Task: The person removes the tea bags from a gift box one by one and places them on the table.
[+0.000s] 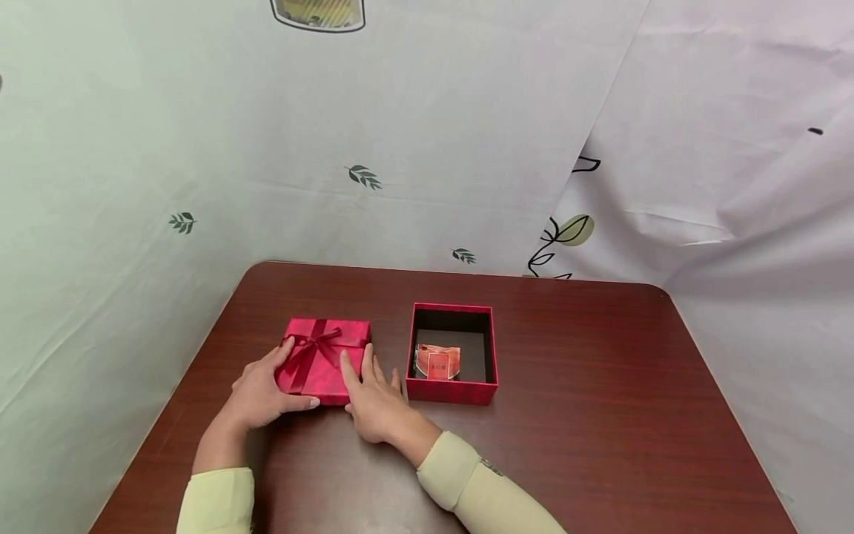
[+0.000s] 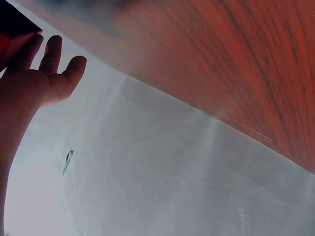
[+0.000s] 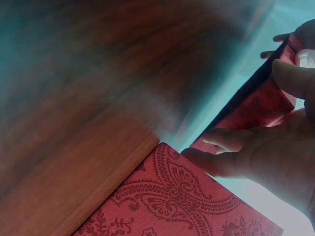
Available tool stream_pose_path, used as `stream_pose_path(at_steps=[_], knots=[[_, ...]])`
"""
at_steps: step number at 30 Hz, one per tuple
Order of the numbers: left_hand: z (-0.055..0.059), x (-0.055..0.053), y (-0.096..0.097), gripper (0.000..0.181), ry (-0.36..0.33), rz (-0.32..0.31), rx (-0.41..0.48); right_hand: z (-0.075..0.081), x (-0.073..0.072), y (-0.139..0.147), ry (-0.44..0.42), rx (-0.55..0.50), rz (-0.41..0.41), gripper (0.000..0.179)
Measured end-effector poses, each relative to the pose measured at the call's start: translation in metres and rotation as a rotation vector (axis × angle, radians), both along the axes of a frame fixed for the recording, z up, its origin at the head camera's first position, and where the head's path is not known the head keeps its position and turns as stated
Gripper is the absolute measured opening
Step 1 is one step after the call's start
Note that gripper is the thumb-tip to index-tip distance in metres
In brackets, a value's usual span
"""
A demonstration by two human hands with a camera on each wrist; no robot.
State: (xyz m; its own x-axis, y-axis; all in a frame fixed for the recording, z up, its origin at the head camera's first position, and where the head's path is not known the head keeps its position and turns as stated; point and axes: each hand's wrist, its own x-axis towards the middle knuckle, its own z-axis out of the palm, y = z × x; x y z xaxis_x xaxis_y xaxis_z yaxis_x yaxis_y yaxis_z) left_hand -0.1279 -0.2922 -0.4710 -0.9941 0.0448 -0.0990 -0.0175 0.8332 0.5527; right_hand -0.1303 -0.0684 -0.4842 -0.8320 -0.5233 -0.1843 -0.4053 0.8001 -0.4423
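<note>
A red gift box lid (image 1: 328, 381) with a dark red ribbon bow (image 1: 322, 341) is at the left of the table. My left hand (image 1: 256, 393) grips its left side, thumb along the front edge. At the lid's right front corner my right hand (image 1: 379, 406) holds on, one finger on top and others by the right side. The right wrist view shows the right thumb against the lid's side (image 3: 256, 105) and a dark lower edge. Just right of this hand stands the open red box (image 1: 454, 393), containing a small orange-red packet (image 1: 439, 362).
Both things are on a dark reddish-brown wooden table (image 1: 587, 415). White cloth (image 1: 434, 133) with leaf prints hangs behind it and along both sides. The box's patterned wall (image 3: 182, 196) is close below the right fingers in the right wrist view.
</note>
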Motion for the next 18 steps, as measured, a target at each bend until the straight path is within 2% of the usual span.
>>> stream_pose_path(at_steps=[18], knots=[[-0.0076, 0.0000, -0.0041, 0.128, -0.037, 0.000, 0.002, -0.0019, -0.0012, -0.0037, -0.035, 0.041, 0.016, 0.084]])
